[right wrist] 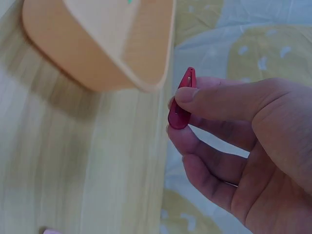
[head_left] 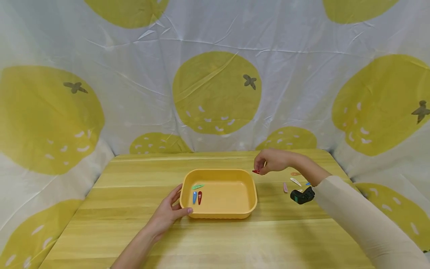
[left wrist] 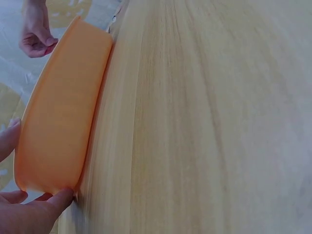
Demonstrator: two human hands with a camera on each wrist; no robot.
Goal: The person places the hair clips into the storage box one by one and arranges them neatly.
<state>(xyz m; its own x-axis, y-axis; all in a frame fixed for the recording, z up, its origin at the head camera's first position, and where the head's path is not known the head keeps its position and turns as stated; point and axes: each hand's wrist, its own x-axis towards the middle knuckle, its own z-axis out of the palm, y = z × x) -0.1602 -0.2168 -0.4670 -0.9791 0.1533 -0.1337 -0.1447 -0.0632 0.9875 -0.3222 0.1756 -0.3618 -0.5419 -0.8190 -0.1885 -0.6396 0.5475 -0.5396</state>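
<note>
A red snap hair clip (right wrist: 183, 105) is pinched between the thumb and fingers of my right hand (head_left: 273, 160), just off the right end of a yellow plastic basin (head_left: 221, 215). My left hand (head_left: 171, 209) grips the basin's left end, its thumb at the near corner of the rim and its fingers along the outer wall. Inside the basin, toward the left, lie a green hair clip (head_left: 198, 186), a blue hair clip (head_left: 195, 197) and a dark red hair clip (head_left: 199, 198).
Right of the basin, several loose clips lie on the wooden table (head_left: 134, 231), among them a pink clip (head_left: 285, 187), a white clip (head_left: 295, 182) and an orange clip (head_left: 295, 173). A black device (head_left: 302, 195) appears by the right wrist. A lemon-patterned cloth (head_left: 215, 33) hangs behind.
</note>
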